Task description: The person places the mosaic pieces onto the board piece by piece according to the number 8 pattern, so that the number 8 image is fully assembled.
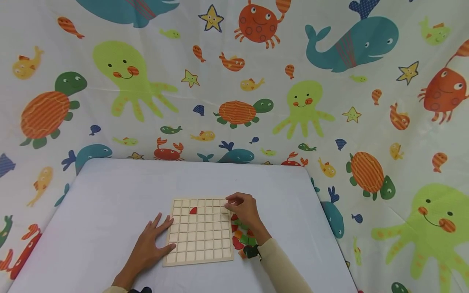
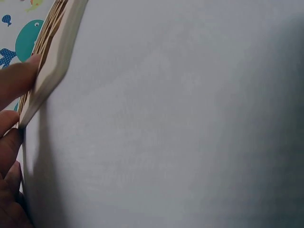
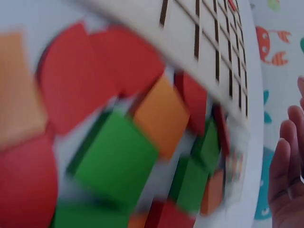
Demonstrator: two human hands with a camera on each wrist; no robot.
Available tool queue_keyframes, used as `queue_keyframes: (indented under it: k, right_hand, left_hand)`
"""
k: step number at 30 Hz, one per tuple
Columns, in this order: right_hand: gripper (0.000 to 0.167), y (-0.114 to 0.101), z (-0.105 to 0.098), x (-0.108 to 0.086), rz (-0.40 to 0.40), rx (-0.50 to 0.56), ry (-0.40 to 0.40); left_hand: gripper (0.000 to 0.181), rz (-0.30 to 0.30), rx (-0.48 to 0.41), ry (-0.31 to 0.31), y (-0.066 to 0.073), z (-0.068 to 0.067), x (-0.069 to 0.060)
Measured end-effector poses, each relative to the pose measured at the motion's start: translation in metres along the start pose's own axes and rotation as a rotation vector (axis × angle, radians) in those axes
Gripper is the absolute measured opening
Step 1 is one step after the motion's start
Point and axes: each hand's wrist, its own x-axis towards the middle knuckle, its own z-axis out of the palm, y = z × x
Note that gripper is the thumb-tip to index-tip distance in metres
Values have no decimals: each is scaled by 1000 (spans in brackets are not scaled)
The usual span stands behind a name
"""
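A wooden grid board (image 1: pixel 201 232) lies on the white table. One red quarter-round piece (image 1: pixel 193 210) sits in a cell in its upper part. My left hand (image 1: pixel 146 246) rests at the board's left edge, fingers spread and thumb on the frame; the left wrist view shows its fingers (image 2: pixel 14 85) against the board's side (image 2: pixel 59 52). Over the upper right corner is my right hand (image 1: pixel 244 209), its fingers loosely bent and no piece visible in them. In the right wrist view its fingers (image 3: pixel 287 156) show at the right edge; its thumb is hidden there.
Red, green and orange pieces (image 1: pixel 238 243) lie in a loose pile along the board's right side, partly under the right forearm; close up, green (image 3: pixel 116 159) and orange (image 3: pixel 161 116) blocks show. A cloth (image 1: pixel 234 81) printed with sea animals hangs behind the table (image 1: pixel 128 187).
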Motion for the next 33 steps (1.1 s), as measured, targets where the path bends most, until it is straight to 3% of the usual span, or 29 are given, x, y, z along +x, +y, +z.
queue_keyframes:
  k: [7, 13, 20, 26, 33]
  right_hand:
    - [17, 26, -30, -10, 89, -54, 22]
    - [21, 40, -38, -17, 176, -118, 12]
    - [26, 51, -41, -26, 198, -160, 45]
    - [26, 54, -48, -30, 221, -154, 74]
    - [22, 57, -50, -33, 207, -206, 40]
  left_hand:
    - [85, -26, -7, -20, 3, -3, 1]
    - [86, -49, -11, -40, 4, -5, 1]
    - [84, -2, 8, -1, 3, -1, 1]
    - [83, 2, 8, 6, 3, -1, 1]
    - [83, 7, -1, 17, 2, 0, -1]
